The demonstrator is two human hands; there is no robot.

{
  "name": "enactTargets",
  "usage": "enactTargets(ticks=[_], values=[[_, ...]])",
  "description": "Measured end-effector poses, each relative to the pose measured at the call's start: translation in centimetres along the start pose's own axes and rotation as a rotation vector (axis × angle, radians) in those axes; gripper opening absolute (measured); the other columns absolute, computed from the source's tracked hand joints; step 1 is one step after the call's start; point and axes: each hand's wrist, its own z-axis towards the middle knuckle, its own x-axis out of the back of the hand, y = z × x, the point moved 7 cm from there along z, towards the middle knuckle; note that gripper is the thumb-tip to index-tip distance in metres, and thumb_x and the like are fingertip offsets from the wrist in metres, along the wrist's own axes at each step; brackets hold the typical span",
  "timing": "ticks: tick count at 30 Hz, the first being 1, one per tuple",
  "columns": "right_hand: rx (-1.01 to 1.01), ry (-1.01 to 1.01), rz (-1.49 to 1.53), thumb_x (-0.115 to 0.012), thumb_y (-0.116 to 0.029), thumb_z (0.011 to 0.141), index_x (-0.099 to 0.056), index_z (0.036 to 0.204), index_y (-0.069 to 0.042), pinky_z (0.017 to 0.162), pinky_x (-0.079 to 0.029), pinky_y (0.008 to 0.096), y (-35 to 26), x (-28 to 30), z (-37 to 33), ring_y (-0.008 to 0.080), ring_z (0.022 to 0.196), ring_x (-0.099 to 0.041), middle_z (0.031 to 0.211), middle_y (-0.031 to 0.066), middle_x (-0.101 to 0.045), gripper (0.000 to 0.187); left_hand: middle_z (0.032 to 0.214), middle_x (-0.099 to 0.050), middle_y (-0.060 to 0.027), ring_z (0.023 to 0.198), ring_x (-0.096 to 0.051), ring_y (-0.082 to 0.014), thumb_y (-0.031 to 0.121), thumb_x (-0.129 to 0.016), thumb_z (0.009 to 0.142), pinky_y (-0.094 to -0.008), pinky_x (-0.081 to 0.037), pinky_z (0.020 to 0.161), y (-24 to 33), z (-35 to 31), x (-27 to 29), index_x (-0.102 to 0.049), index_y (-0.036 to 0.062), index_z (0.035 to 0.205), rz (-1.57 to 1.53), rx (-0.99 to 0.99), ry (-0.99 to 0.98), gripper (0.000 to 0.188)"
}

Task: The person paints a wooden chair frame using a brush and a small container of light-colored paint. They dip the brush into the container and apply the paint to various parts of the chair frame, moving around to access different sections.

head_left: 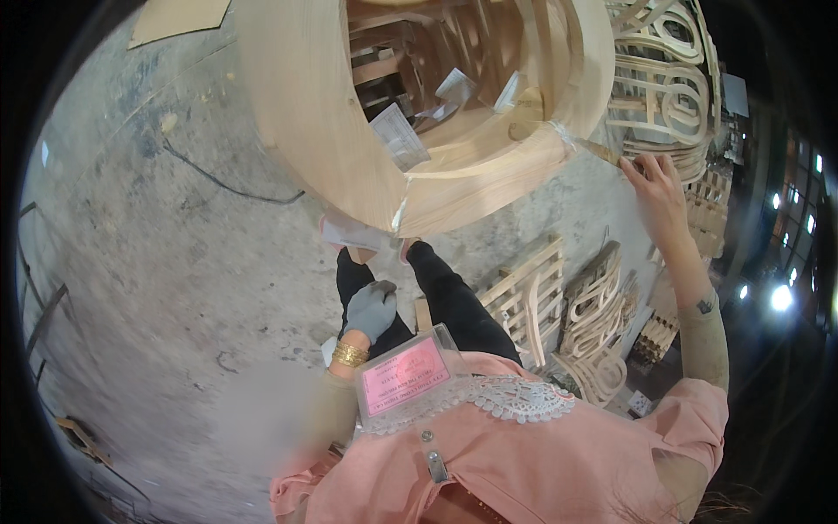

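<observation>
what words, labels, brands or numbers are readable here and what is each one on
Pink badge card: several printed lines, not copied out here.
White sheet inside the curved wooden frame: print too small to read.
Tan patch inside the frame: a faint mark, too blurred to read.
Small white sheet at the right: too small to read.

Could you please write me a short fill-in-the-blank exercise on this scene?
1. The left hand wears a grey ____.
2. The right hand holds a thin tool near a curved frame made of ____.
3. The gold bracelet circles the ____ wrist.
4. The badge card is coloured ____.

Missing words: glove; wood; left; pink.
</observation>
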Motion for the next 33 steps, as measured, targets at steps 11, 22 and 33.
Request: enactTargets(ticks=[11, 22, 33], values=[[-0.387, 0.125, 0.527, -0.058, 0.000, 0.076, -0.062, 0.107, -0.008, 0.071, -0.042, 0.0312, 1.9, -2.7, -6.9, 0.0231, 0.080, -0.051, 0.087, 0.0064, -0.057, 0.031, 0.090, -0.063, -0.0156, 0.084, -0.059, -0.0328, 0.022, -0.050, 0.077, -0.0394, -0.046, 0.075, 2.7, -0.3, 1.1, -0.064, 0.0060, 0.087, 0.042, -0.082, -0.011, 0.024], [-1.247, 0.083, 1.757, -0.049, -0.015, 0.089, -0.056, 0.115, -0.001, 0.054, -0.043, 0.0205, -5.2, -13.3, -19.4, 0.0062, 0.067, -0.052, 0.086, 0.0051, -0.063, 0.031, 0.090, -0.064, -0.0160, 0.084, -0.060, -0.0329, 0.022, -0.051, 0.078, -0.0389, -0.047, 0.075, 4.4, -1.4, 1.5, -0.064, 0.0056, 0.090, 0.180, -0.125, -0.088, 0.024], [-1.547, 0.222, 2.258, -0.045, -0.019, 0.091, -0.051, 0.103, -0.005, 0.044, -0.038, 0.0218, -12.1, -19.9, -27.5, 0.0088, 0.055, -0.049, 0.081, 0.0082, -0.060, 0.019, 0.091, -0.063, -0.0134, 0.079, -0.060, -0.0303, 0.024, -0.050, 0.083, -0.0379, -0.048, 0.071, 6.4, -1.6, -3.8, -0.057, 0.0066, 0.106, 0.105, -0.050, -0.220, 0.030]])
